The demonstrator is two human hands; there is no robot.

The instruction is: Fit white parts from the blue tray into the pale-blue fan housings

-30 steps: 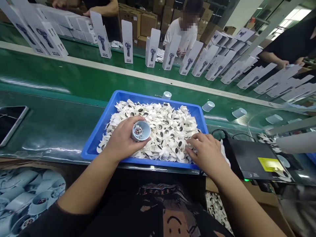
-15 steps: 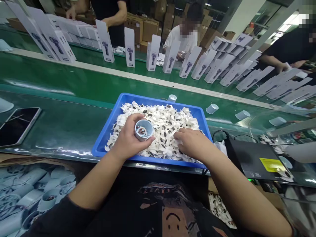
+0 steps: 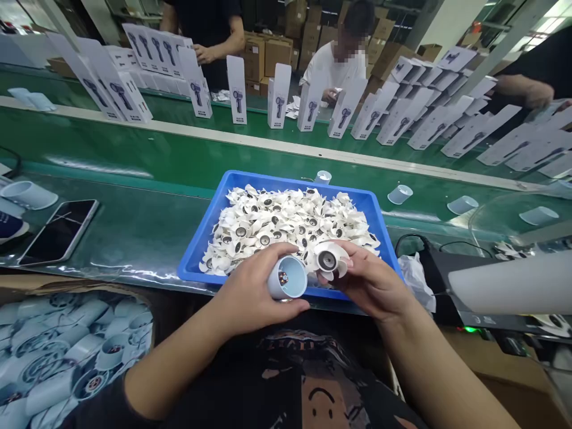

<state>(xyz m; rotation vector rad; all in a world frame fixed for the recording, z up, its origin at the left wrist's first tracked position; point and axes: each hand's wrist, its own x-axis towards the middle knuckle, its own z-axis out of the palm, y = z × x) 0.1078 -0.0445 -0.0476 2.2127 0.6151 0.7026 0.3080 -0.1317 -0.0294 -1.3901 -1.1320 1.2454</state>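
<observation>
Head view, just below centre: the left hand [image 3: 254, 291] is grasping a cup [image 3: 288, 279]; the right hand [image 3: 376, 281] is pinching a fan wheel [image 3: 331, 261], probably light, stiff and brittle-bladed, its hub [image 3: 327, 260] offering the safest hold.

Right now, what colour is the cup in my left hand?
Light blue; the head view shows the cup best.

The cup [image 3: 290, 279] in the left hand [image 3: 251, 292] is pale blue, the fan wheel [image 3: 329, 261] in the right hand [image 3: 373, 277] white with a dark centre. Beyond both hands, the tray [image 3: 200, 243] is blue, the conveyor [image 3: 187, 152] green, the cartons [image 3: 238, 83] white with purple fan prints.
</observation>
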